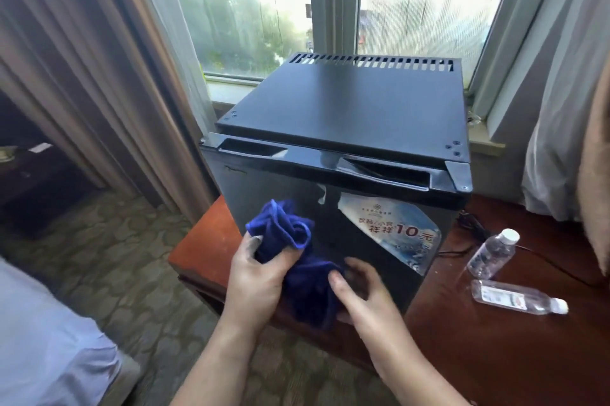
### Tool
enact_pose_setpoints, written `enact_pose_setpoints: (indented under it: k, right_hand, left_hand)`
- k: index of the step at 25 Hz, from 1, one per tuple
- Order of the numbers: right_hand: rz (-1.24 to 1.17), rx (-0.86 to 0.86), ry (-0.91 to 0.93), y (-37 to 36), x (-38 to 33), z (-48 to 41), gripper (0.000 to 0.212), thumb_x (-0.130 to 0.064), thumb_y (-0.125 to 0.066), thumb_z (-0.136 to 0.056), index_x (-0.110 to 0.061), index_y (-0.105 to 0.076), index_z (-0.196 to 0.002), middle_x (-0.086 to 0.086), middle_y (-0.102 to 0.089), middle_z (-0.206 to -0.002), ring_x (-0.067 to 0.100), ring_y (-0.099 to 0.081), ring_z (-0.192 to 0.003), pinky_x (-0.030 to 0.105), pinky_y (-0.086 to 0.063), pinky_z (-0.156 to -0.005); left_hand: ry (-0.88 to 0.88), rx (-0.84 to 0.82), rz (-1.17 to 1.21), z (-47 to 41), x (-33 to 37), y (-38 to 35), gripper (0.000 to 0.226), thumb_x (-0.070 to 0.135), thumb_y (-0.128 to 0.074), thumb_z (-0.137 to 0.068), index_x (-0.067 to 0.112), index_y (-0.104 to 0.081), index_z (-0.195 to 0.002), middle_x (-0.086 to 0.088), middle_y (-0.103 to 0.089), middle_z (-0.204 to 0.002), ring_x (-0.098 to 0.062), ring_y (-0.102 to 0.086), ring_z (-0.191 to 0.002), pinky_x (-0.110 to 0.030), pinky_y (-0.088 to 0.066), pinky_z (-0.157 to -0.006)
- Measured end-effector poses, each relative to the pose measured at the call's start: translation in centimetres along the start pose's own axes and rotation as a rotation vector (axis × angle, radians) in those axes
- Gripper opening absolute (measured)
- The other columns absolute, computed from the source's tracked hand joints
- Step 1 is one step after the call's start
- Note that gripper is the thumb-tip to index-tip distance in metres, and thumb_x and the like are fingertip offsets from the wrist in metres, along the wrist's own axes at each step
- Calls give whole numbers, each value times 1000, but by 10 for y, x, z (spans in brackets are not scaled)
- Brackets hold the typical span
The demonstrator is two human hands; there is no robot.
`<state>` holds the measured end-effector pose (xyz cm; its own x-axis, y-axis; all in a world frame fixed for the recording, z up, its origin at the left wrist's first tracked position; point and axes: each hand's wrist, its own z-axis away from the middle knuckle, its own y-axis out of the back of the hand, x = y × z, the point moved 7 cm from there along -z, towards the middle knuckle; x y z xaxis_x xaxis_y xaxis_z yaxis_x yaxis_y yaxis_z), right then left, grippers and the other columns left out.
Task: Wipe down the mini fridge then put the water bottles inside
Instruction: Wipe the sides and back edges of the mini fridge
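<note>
Hands, lower centre of frame:
- Left hand [260, 273]: fingers curled tight round the upper bunch of a blue cloth [292, 234], thumb closed over it. Dark grime is seen on the fingertips.
- Right hand [361, 293]: fingers curled, thumb laid against the lower fold of the same cloth, which is gripped from the right. Motion blur is noted here, so the finger placement cannot be made out finely.
- The cloth is held crumpled between both hands, in front of the lower left part of the fridge door. Contact with the door cannot be told.

Mini fridge [343, 108], centre of frame:
- Stood upright on a reddish wooden table [495, 356], near its left end.
- Door shut and faced toward the bottom of the frame. The vent slots are set along the far top edge, toward the window [251, 9].
- Two handle recesses are cut along the door's top edge.
- A price sticker [392, 234] is stuck askew on the right side of the door.

Water bottles, right of frame, on the table:
- Upper bottle [491, 253]: cap pointed to the upper right. Standing or lying cannot be told.
- Lower bottle [518, 298]: laid on its side, long axis nearly left to right, cap to the right.
- Both are kept apart from the fridge.
</note>
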<state>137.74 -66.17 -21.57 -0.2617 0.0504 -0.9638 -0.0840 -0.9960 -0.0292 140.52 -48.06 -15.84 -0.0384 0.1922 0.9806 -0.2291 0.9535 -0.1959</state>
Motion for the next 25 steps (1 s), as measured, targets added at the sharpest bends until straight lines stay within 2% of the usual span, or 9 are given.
enact_pose_setpoints:
  k: [1,3,7,10,14,17,20,22,25]
  right_hand:
    - [-87,-95,-122,-18,7,-10,59,-62,-74,-72,-36,-62,-123,-11,-70,-124,5,-70,-104,41,-60,-91]
    - [-300,-221,-255,-51,12,-20,51,-57,-69,-80,-26,-67,-120,-2,-76,-118,15,-71,-105,39,-55,-92]
    - [-631,-128,-184,-77,-2,-33,22,-34,-68,-88,-16,-69,-101,8,-76,-99,21,-71,-91,40,-55,-90]
    - [-687,57,-16,-83,-8,-43,15,-26,-66,-90,-17,-68,-102,7,-76,-103,16,-70,-88,34,-56,-79]
    - [-751,323,24,-92,9,-20,22,-18,-53,-102,-22,-74,-107,3,-79,-99,12,-73,-78,29,-60,-67]
    - [-680,394,6,-104,11,1,26,-30,-57,-101,-23,-75,-118,5,-77,-117,21,-70,-101,42,-55,-90]
    - [-631,475,-37,-127,29,26,29,-37,-64,-91,-25,-79,-112,7,-77,-118,24,-66,-102,44,-52,-92]
    - [-614,478,-17,-135,33,36,38,-39,-65,-86,-21,-76,-118,7,-77,-119,25,-68,-107,44,-52,-93]
    - [-542,441,15,-146,29,40,43,-40,-65,-87,-21,-70,-125,2,-77,-119,21,-70,-116,45,-52,-99]
  left_hand:
    - [-24,22,54,-15,4,5,41,14,-88,-76,7,-73,-113,-18,-79,-109,-39,-75,-106,-52,-60,-95]
    - [-63,58,138,-37,4,16,51,18,-91,-76,7,-70,-121,-20,-76,-119,-44,-69,-117,-59,-52,-105]
    - [-40,22,80,-46,-13,20,40,2,-82,-79,11,-71,-117,-11,-79,-112,-32,-75,-109,-45,-60,-96]
    - [-162,-153,-65,-67,-14,11,49,-13,-75,-81,15,-71,-122,-8,-73,-120,-17,-74,-110,-29,-59,-95]
    - [-237,-539,-334,-71,-20,-22,51,-4,-75,-82,27,-73,-121,6,-59,-115,1,-67,-107,-15,-53,-94]
    - [-169,-664,-370,-71,-38,-18,43,5,-76,-84,36,-70,-113,9,-60,-114,8,-65,-105,-10,-48,-90]
    - [-75,-733,-470,-67,-60,19,41,15,-78,-84,33,-71,-120,9,-65,-119,7,-65,-107,-12,-50,-92]
    - [-52,-776,-423,-54,-60,40,44,16,-78,-84,42,-70,-118,11,-68,-121,4,-67,-109,-22,-54,-96]
    - [-114,-804,-450,-46,-48,67,55,21,-81,-84,59,-61,-119,15,-64,-124,5,-66,-113,-19,-53,-97]
